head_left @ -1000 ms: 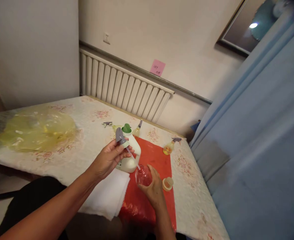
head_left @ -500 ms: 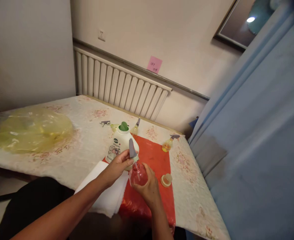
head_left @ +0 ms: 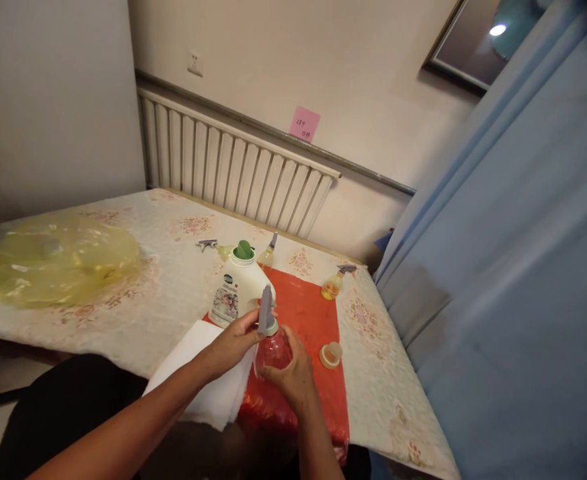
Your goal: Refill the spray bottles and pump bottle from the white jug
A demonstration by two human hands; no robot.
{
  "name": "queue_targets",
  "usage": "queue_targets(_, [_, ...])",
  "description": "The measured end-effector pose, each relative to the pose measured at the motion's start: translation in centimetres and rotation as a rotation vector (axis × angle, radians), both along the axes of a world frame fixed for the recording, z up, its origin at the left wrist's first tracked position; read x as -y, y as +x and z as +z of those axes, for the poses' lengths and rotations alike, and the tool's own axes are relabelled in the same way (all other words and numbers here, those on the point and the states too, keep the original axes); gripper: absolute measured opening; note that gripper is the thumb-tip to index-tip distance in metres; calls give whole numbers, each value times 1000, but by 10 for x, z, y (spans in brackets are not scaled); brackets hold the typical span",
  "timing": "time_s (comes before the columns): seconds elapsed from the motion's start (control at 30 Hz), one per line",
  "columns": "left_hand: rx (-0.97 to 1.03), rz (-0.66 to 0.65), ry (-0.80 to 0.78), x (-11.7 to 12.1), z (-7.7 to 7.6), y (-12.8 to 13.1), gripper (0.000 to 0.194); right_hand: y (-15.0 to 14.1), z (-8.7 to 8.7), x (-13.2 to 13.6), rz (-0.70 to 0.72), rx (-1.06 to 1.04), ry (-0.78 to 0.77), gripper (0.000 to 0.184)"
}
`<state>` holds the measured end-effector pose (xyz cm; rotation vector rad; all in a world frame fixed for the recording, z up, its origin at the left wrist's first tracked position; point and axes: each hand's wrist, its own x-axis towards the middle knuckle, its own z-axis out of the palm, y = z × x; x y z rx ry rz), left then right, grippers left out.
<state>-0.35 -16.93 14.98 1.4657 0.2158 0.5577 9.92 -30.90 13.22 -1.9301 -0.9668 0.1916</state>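
The left hand (head_left: 236, 343) pinches a grey spray head (head_left: 266, 312) at the mouth of a clear bottle (head_left: 274, 350), whose body the right hand (head_left: 293, 370) grasps above a red mat (head_left: 306, 307). From that bottle, a white jug (head_left: 238, 290) stands near at eleven o'clock—partly hiding two spray bottles behind it. A cap (head_left: 330, 355) lies at three, a white cloth (head_left: 206, 390) at eight, a yellow plastic bag (head_left: 63, 260) well apart at ten.
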Motion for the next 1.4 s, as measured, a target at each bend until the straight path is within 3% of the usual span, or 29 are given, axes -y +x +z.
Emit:
queue_targets(0.23, [-82,-42,164,-2,5,0,43,-1,-6,0,-13,-56,51,74])
queue_targets(0.6, [-87,-65,222,-5,-2,4,32,-1,-11,1,-48,-64,30,73])
queue_targets(0.73, [-77,-72,220,-3,-2,3,30,-1,-7,3,24,-109,56,70])
queue_targets(1.17, [-58,-33,199,1,-3,4,21,-6,1,2,52,-109,34,66])
queue_targets(1.4, [11,46,313,1,2,4,27,-6,-8,0,11,-81,4,73])
